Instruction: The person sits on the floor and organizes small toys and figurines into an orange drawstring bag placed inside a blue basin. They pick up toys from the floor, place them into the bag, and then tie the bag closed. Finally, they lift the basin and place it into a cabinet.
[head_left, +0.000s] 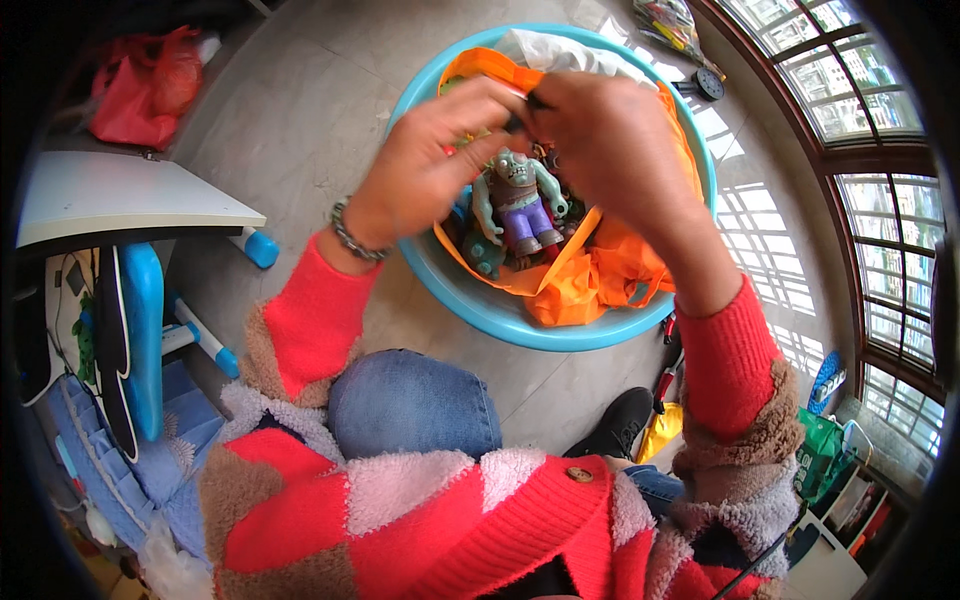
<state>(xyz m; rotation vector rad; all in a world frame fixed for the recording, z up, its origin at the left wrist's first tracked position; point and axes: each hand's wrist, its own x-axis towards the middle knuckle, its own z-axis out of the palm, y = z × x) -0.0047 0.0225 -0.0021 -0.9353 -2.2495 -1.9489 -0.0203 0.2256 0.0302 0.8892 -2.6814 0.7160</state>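
Observation:
My left hand (420, 169) and my right hand (619, 142) meet above a blue plastic basin (487, 322). Between their fingertips is a small dark object (516, 124), blurred and mostly hidden, so its kind is unclear. Below them a toy zombie figure (519, 191) with purple trousers lies on its back, face up. It rests on other small toys inside an open orange fabric bag (570, 292), which sits in the basin. A white plastic bag (562, 49) lies along the basin's far side.
A white desk (135, 195) with a blue-trimmed frame stands at left, red plastic bags (146, 90) beyond it. Barred windows (847, 82) line the right. A round black dial (708, 84) lies on the tiled floor (315, 112). A green bag (819, 454) sits at lower right.

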